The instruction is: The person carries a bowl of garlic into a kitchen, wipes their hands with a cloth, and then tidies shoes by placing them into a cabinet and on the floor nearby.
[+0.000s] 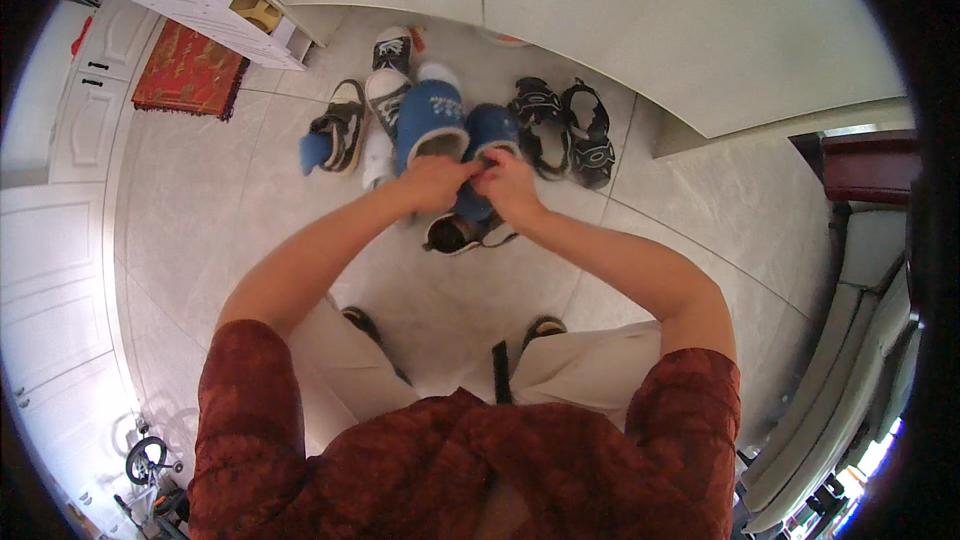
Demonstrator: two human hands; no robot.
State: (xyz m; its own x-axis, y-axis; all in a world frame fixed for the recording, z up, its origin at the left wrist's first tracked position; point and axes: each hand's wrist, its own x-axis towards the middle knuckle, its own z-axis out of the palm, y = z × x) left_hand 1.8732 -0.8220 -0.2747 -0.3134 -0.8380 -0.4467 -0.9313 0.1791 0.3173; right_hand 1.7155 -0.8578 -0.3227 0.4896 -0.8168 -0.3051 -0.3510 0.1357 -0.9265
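My left hand is closed on the open heel end of a blue slipper with a pale lining and white marks on top. Close beside it, my right hand has its fingers closed at the opening of a second blue slipper. The two hands nearly touch. Partly hidden beneath them lies a dark shoe with a pale edge. Left of the slippers are black-and-white sneakers and a dark shoe with a blue part. Black strappy sandals sit to the right.
A pale cabinet overhangs the tiled floor behind the shoes. A shelf unit and red rug are far left. White cupboards line the left; a grey sofa stands right. A small bicycle is lower left.
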